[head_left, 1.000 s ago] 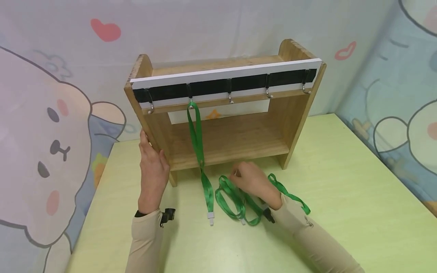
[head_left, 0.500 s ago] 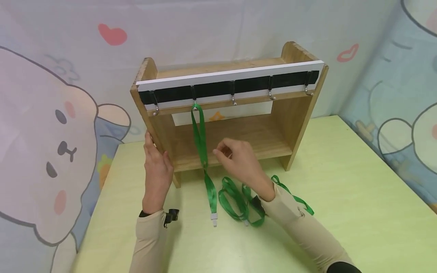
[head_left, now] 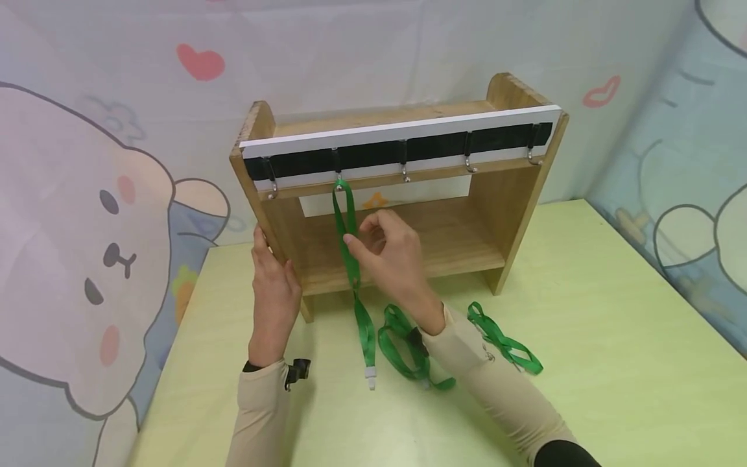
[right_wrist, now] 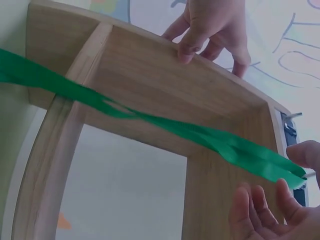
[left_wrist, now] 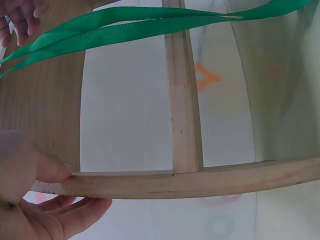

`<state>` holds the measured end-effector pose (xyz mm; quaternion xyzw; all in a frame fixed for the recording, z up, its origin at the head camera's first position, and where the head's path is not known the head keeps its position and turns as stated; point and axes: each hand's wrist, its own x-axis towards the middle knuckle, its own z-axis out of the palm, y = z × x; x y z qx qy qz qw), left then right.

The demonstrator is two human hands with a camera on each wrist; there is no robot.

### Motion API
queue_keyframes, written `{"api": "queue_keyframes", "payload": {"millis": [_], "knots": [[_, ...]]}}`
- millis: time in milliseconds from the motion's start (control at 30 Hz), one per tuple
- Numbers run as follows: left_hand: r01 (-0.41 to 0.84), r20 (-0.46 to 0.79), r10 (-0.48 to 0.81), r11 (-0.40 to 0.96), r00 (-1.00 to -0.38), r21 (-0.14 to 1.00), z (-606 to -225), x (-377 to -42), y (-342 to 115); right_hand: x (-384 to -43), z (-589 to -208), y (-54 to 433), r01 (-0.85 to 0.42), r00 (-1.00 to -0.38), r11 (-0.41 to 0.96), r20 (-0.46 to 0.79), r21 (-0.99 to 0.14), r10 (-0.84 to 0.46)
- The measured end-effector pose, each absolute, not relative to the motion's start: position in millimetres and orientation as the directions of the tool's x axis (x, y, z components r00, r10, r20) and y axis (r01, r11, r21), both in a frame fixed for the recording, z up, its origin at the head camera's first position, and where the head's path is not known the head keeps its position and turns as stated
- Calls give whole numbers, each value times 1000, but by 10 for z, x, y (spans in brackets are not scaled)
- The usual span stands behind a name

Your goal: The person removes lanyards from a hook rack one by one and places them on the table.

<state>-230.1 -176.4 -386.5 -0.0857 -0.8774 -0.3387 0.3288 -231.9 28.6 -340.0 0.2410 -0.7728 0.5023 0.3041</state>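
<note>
A green lanyard with a white clip at its lower end hangs from the second hook from the left on a small wooden rack. My left hand grips the rack's left side panel, thumb inside and fingers outside in the left wrist view. Beside the hanging strap is my right hand, its fingers bent and parted. In the right wrist view thumb and fingers stand apart on either side of the lanyard's top, near the hook.
Two more green lanyards lie on the light green table: a looped one below my right hand and a folded one farther right. A black and white strip with several metal hooks crosses the rack's front. A cartoon-printed backdrop stands behind.
My right hand has risen from the lanyards on the table and moved left to the hanging lanyard. My left hand keeps its grip on the rack. The head view has shifted slightly.
</note>
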Motion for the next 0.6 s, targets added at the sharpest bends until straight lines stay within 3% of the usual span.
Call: {"api": "queue_keyframes", "payload": {"millis": [267,433,600], "knots": [[391,653,-56,761,-755,518,-3876,-2309,-1772,-2365,-3366,88,-626,-722,387,691,-677,42],[383,653,-59,768,-755,513,-3871,-2304,-1778,-2380,-3320,-13,-578,-759,394,649,-714,63],[366,636,-70,767,-768,527,-3861,-2301,-1771,-2408,-3288,-58,-575,-753,405,653,-711,77]]}}
